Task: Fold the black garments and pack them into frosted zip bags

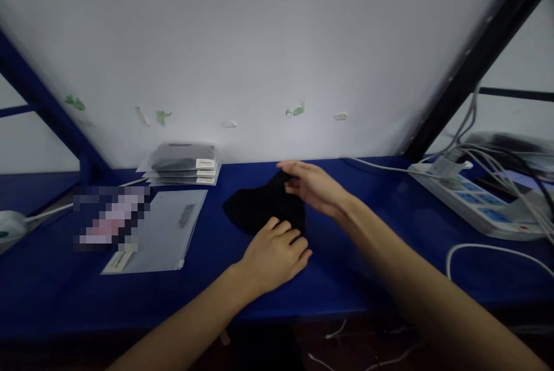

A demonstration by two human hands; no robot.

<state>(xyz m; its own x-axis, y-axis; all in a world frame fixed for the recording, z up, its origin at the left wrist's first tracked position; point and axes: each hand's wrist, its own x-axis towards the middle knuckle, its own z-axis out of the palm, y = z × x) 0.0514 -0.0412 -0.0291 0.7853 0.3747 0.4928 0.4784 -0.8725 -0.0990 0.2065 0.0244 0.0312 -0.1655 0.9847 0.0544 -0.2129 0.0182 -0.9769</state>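
Observation:
A piece of black cloth (251, 208) lies bunched on the blue table in the middle of the head view; its exact kind cannot be made out. With curled fingers, my left hand (274, 255) holds the cloth's near edge down at the tabletop. On the far right side, my right hand (315, 186) pinches a raised part of the same cloth between thumb and fingers. Left of the cloth lies a flat, clear zip bag (167, 232) with a white label and a slider at its corner.
Several bagged dark items (184, 160) are stacked against the white wall (277, 59). A pixelated object (113, 218) overlaps the zip bag. At right, a power strip (471, 203) carries tangled white cables (497, 247). The blue table (359, 278) has its front edge near me.

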